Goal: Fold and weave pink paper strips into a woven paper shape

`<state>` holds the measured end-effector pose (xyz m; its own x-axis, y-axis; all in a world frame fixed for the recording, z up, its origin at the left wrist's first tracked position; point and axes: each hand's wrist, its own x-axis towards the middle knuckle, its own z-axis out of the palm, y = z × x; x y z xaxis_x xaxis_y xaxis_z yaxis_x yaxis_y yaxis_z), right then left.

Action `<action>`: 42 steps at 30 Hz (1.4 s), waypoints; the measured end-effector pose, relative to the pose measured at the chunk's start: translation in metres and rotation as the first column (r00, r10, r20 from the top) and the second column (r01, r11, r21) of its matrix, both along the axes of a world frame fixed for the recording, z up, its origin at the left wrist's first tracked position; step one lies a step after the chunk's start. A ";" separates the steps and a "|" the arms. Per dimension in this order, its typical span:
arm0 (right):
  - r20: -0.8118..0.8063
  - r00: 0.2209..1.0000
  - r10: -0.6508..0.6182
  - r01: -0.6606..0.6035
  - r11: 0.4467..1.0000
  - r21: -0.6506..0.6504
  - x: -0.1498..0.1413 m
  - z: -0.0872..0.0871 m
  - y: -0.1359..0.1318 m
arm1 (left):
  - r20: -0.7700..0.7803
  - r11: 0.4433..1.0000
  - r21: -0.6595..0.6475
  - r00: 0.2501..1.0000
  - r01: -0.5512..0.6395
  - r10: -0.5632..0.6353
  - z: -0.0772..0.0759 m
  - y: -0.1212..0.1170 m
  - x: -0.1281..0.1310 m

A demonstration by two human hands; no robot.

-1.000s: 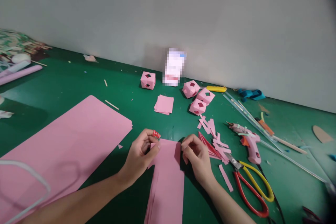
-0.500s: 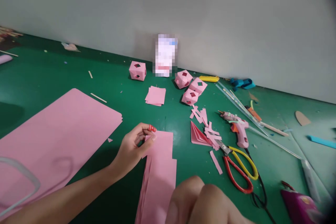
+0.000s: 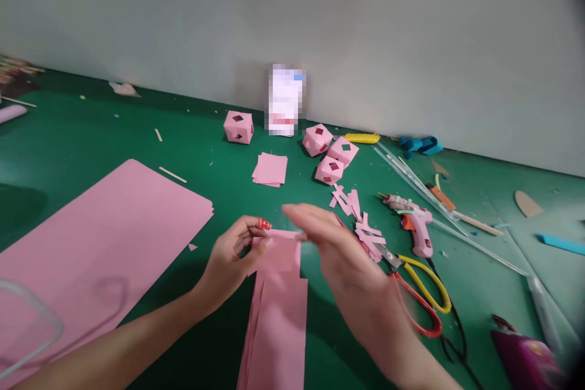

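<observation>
Long pink paper strips (image 3: 276,335) lie in a stack in front of me, pointing away. My left hand (image 3: 233,256), with a red patterned band on one finger, pinches the far left edge of the top pink paper (image 3: 281,253), thumb on top. My right hand (image 3: 347,274) is stretched out flat above the paper's far right corner, slightly blurred. Its fingers are straight, and I cannot tell whether it touches the paper. Partly hidden behind it are a folded pink paper and the scissors (image 3: 423,283) with red and yellow handles.
Large pink sheets (image 3: 109,244) lie at left. Farther back are cut squares (image 3: 270,169), several pink paper balls (image 3: 238,128) with cut-out holes, and a blurred-out screen (image 3: 284,99) against the wall. Paper scraps (image 3: 365,231), a pink glue gun (image 3: 414,222) and a purple object (image 3: 525,350) lie at right.
My right hand has moved up and away from the near end of the strips to the far right corner, its fingers now straightened. My left hand keeps its pinch in place.
</observation>
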<state>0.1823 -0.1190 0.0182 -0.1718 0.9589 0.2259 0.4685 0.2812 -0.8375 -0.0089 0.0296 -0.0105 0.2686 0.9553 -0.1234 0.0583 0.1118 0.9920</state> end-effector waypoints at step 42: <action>-0.167 0.947 -0.275 0.213 0.924 -0.319 -0.012 -0.021 0.127 | 0.035 0.988 -0.121 0.994 -0.097 0.102 0.004 0.001 -0.003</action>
<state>0.1699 0.0079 -0.0030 0.0959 0.9932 -0.0659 0.3006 -0.0920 -0.9493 -0.0116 0.0310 -0.0061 0.1800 0.9568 -0.2285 0.0005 0.2322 0.9727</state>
